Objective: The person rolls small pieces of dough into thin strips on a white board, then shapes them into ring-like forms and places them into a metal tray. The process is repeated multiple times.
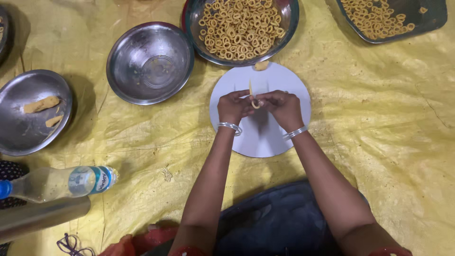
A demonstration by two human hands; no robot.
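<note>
Head view: both hands (pixel 258 105) pinching dough strip (pixel 254 100) over white disc (pixel 265 137); ring-filled bowl (pixel 241 28) just beyond, empty bowl (pixel 150 62) left.

Crinkled yellow plastic floor sheet (pixel 388 118); round white flat board (pixel 265 137). Shiny grey round steel bowl (pixel 150 62), pale tan dough rings (pixel 241 26). Clear plastic bottle with blue cap (pixel 57 182).

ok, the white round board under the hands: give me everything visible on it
The board is a flat white disc, smooth and matte, probably plastic, lying level on the yellow sheet. Its far edge meets or slips under the rim of the ring-filled bowl. A small dough lump sits near that edge. The left hand and right hand hover over its middle, pinching a dough strip curled into a ring. Whether the hands touch the board cannot be told.
</note>
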